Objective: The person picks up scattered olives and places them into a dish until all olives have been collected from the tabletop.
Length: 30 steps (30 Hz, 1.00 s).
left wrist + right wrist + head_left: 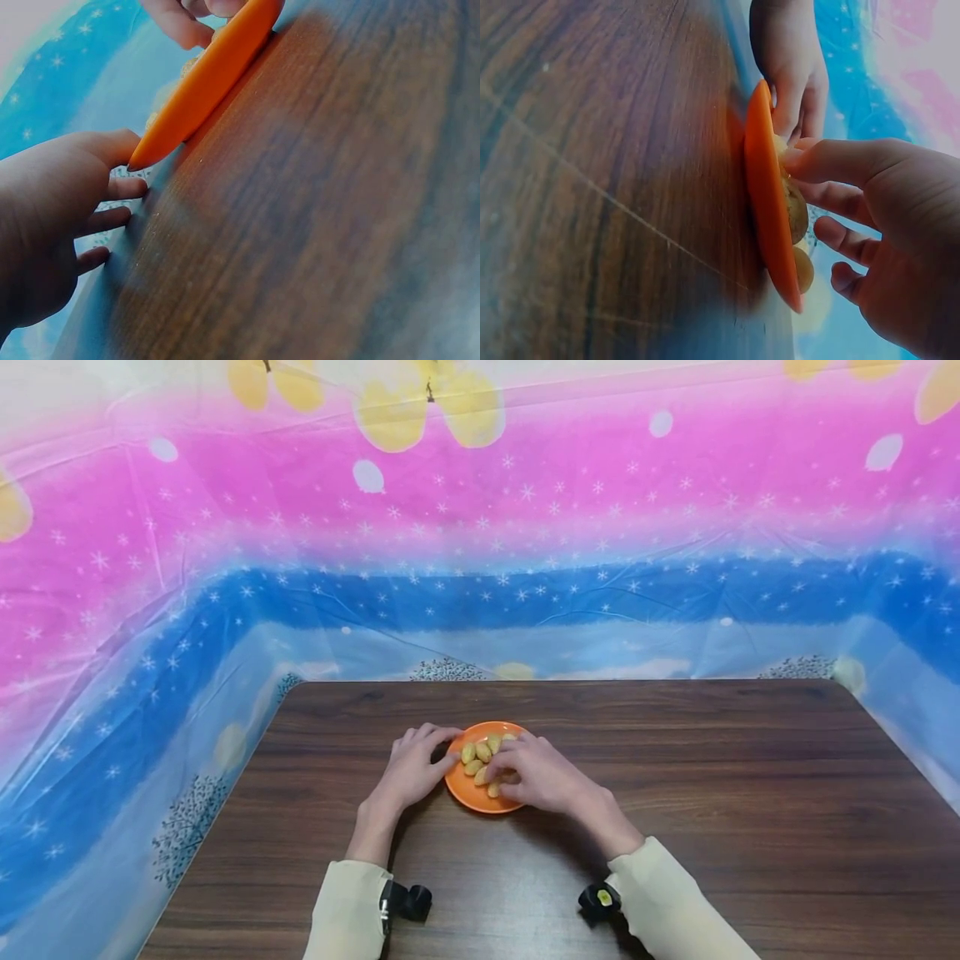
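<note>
An orange plate (465, 796) lies on the table, bearing several small yellow-brown oval pieces (473, 767) that look like fruit; their exact kind is unclear. At the plate's left rim, my left hand (415, 766) touches the edge with thumb and index finger. Its other fingers stretch out beside the rim in the left wrist view. Over the right part of the plate reaches my right hand (542, 774). In the right wrist view its thumb (832, 161) and index finger meet at one yellow-brown piece, mostly hidden by the fingertips, while the remaining fingers are loosely bent above other pieces.
The dark wood-grain table (712, 810) extends all round the plate. Behind it and along its sides hangs a pink and blue patterned cloth (525, 527). Each wrist wears a small black camera, such as the one at the right cuff (599, 902).
</note>
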Motion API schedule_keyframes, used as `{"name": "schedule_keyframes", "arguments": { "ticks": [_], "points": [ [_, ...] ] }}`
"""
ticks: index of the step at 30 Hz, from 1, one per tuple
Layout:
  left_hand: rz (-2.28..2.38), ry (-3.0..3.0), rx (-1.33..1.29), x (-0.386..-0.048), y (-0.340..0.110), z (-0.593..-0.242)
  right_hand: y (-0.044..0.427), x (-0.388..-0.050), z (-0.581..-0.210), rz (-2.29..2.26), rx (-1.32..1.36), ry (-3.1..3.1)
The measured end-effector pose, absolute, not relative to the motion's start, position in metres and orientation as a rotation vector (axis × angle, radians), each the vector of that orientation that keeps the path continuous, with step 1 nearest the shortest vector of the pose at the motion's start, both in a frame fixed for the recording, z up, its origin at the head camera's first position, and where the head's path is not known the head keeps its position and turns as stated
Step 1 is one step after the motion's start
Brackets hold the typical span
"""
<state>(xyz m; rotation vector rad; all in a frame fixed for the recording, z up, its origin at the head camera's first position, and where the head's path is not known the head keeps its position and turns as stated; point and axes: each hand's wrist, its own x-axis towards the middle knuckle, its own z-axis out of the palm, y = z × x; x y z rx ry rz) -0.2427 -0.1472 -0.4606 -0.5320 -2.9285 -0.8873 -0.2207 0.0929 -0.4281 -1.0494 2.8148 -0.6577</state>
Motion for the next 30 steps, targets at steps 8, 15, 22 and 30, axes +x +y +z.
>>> {"name": "schedule_keyframes", "arguments": {
  "ticks": [8, 15, 22, 30],
  "points": [
    [-0.882, -2.931, -0.527, -0.243, -0.146, -0.461, 0.109, -0.214, -0.429, -0.83, -1.004, 2.831],
    [-0.875, -2.925, -0.526, -0.242, -0.146, -0.46, 0.12, -0.213, -0.431, -0.858, -0.962, 2.86],
    [-0.88, -2.928, -0.528, -0.243, -0.144, -0.46, 0.133, -0.216, -0.431, -0.877, -0.911, 2.879],
    [-0.891, -2.934, -0.518, -0.241, -0.145, -0.457, 0.145, -0.22, -0.43, -0.875, -0.844, 2.9]
  ]
}}
